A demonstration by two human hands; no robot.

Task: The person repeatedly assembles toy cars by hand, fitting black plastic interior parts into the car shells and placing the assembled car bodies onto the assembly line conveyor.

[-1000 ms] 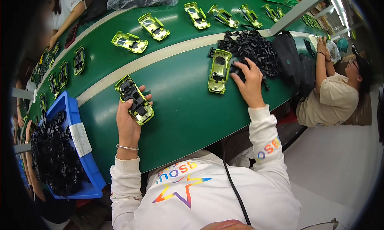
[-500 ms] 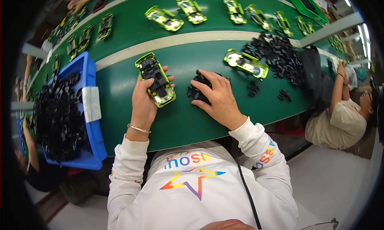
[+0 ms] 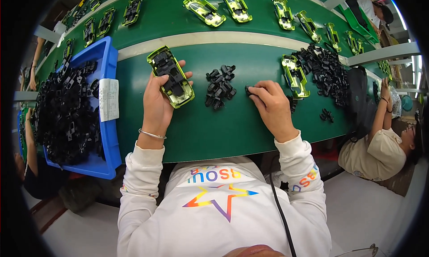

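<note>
My left hand holds a yellow-green toy car body, its hollow underside with black interior facing up; my thumb presses on its side. My right hand is closed in a pinch on a small black plastic part, just above or at the green table. Between the hands lies a loose pile of black plastic parts. Another yellow-green car body rests beside my right hand, with a few black parts partly hidden behind my wrist.
A big heap of black parts lies at the right, a small cluster nearer me. A blue bin full of black parts stands at left. Several car bodies line the far green surface beyond a pale rail. Other people sit at both sides.
My right hand has left the middle pile and moved right, now pinching a small black part. The car body beside it has turned. My left hand keeps its hold; the view has shifted slightly.
</note>
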